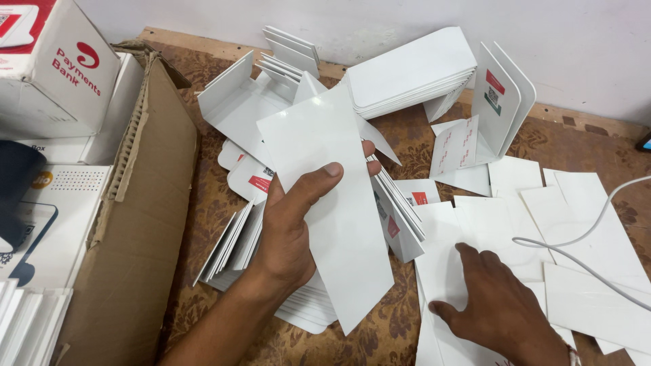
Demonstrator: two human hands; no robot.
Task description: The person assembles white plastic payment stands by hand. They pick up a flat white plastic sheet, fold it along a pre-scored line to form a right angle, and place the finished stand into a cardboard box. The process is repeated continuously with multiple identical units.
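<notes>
Two hands beside cardboard box (146, 224): left hand (288, 230) gripping long white card (332, 203), right hand (498, 305) farther off, spread flat on white sheets (583, 230), grasping nothing.

White wall (583, 47); brown patterned tabletop (380, 332).

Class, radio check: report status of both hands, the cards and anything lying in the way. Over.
Left hand in a shut grip on a long white card. Right hand flat on loose white sheets. White cable across the sheets beside it.
</notes>
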